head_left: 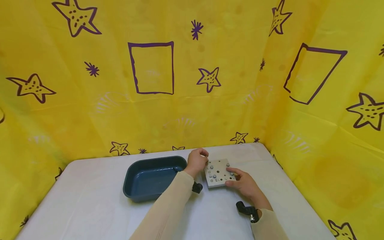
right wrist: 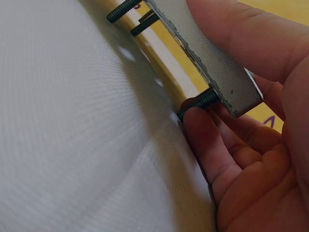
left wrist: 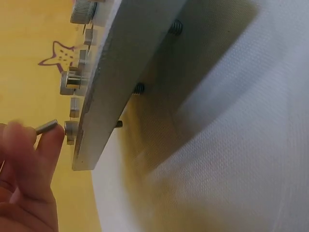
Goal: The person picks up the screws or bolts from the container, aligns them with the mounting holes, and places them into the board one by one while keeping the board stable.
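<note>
A grey metal plate (head_left: 220, 166) with several screws and holes lies in front of me on the white-covered table. Its side (left wrist: 118, 72) shows in the left wrist view, with threaded screw ends (left wrist: 139, 88) poking out underneath. My left hand (head_left: 196, 162), at the plate's far left corner, pinches a small metal pin (left wrist: 47, 127) between thumb and finger, beside a screw head (left wrist: 71, 128). My right hand (head_left: 247, 185) grips the plate's right edge. In the right wrist view, one fingertip (right wrist: 200, 123) sits under the plate by a threaded screw (right wrist: 200, 100).
A dark blue tub (head_left: 129, 183) stands left of the plate, partly behind my left forearm. White cloth (head_left: 90, 196) covers the table. Yellow curtains (head_left: 186, 110) with starfish drawings rise behind and at both sides.
</note>
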`<state>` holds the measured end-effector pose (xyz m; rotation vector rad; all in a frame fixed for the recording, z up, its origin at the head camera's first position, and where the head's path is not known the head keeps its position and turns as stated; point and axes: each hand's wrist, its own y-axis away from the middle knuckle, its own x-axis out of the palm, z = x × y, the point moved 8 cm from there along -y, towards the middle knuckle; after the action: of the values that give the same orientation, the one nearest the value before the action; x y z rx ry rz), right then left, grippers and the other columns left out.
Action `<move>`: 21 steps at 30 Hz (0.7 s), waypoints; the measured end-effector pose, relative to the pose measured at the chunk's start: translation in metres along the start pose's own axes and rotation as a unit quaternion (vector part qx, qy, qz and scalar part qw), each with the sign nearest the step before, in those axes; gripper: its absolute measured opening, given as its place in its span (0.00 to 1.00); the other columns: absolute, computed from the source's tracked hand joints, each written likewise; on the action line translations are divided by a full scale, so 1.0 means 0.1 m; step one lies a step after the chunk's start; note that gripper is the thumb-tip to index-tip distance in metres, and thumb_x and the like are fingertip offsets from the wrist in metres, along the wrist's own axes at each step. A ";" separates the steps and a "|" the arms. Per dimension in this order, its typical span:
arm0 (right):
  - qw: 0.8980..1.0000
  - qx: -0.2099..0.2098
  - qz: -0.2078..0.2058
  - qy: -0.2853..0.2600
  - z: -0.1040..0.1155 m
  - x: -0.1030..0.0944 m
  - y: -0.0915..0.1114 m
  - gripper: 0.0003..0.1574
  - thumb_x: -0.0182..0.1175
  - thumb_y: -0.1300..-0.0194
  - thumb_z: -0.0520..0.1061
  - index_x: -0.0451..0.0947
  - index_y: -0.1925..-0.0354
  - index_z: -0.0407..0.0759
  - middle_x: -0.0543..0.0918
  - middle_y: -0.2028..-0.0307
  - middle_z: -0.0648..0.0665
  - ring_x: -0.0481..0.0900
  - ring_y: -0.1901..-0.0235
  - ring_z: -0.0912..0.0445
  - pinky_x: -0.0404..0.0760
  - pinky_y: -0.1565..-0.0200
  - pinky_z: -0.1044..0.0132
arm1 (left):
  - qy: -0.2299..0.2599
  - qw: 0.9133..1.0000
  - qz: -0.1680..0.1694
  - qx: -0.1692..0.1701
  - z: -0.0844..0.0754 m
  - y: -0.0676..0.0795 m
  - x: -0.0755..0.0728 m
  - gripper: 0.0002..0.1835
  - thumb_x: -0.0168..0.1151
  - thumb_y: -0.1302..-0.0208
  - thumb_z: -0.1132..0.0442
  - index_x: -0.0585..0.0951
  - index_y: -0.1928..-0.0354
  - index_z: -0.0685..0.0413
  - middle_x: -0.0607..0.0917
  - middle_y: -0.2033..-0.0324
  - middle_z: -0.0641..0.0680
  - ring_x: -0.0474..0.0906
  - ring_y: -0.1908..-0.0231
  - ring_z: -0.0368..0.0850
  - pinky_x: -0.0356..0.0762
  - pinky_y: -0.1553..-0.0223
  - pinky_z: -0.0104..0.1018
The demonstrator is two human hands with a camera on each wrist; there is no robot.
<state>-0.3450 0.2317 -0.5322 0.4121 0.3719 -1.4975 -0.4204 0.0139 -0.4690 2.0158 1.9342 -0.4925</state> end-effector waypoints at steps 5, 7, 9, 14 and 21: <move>1.000 0.003 -0.002 0.001 0.00 0.00 0.00 0.43 0.78 0.51 0.57 0.78 0.36 0.57 0.76 0.38 0.41 0.72 0.41 0.41 0.65 0.39 0.41 | -0.036 0.999 0.002 0.024 -0.03 -0.01 0.03 0.08 0.65 0.38 0.71 0.84 0.62 0.51 0.81 0.66 0.47 0.74 0.61 0.48 0.76 0.61 0.39; 1.000 0.006 -0.003 -0.001 0.00 0.00 0.00 0.43 0.78 0.51 0.56 0.78 0.36 0.57 0.76 0.38 0.41 0.71 0.40 0.40 0.64 0.38 0.40 | -0.047 0.998 0.004 0.030 -0.04 -0.01 0.05 0.07 0.65 0.38 0.71 0.85 0.61 0.52 0.81 0.66 0.47 0.74 0.61 0.48 0.76 0.60 0.39; 1.000 0.010 -0.004 -0.001 0.00 0.00 0.01 0.43 0.78 0.51 0.57 0.78 0.36 0.57 0.74 0.36 0.40 0.70 0.38 0.38 0.63 0.37 0.39 | -0.057 0.998 0.004 0.036 -0.05 -0.02 0.06 0.07 0.65 0.38 0.71 0.85 0.61 0.52 0.81 0.66 0.47 0.74 0.61 0.48 0.76 0.59 0.40; 1.000 0.010 -0.003 -0.004 0.00 0.00 0.01 0.43 0.78 0.51 0.57 0.78 0.36 0.57 0.73 0.35 0.40 0.68 0.37 0.37 0.61 0.36 0.38 | -0.064 0.997 0.009 0.042 -0.05 -0.01 0.07 0.08 0.64 0.38 0.72 0.85 0.60 0.52 0.81 0.66 0.46 0.74 0.60 0.48 0.76 0.55 0.42; 1.000 0.008 -0.001 -0.013 0.01 0.01 0.01 0.42 0.78 0.51 0.56 0.78 0.37 0.56 0.73 0.35 0.40 0.66 0.35 0.35 0.59 0.35 0.38 | -0.076 0.996 0.014 0.049 -0.06 0.00 0.08 0.08 0.64 0.36 0.71 0.85 0.60 0.51 0.82 0.63 0.47 0.75 0.59 0.48 0.76 0.51 0.44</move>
<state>-0.3440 0.2306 -0.5317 0.4056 0.3404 -1.5066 -0.4198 0.0239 -0.4672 1.9980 1.8231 -0.7244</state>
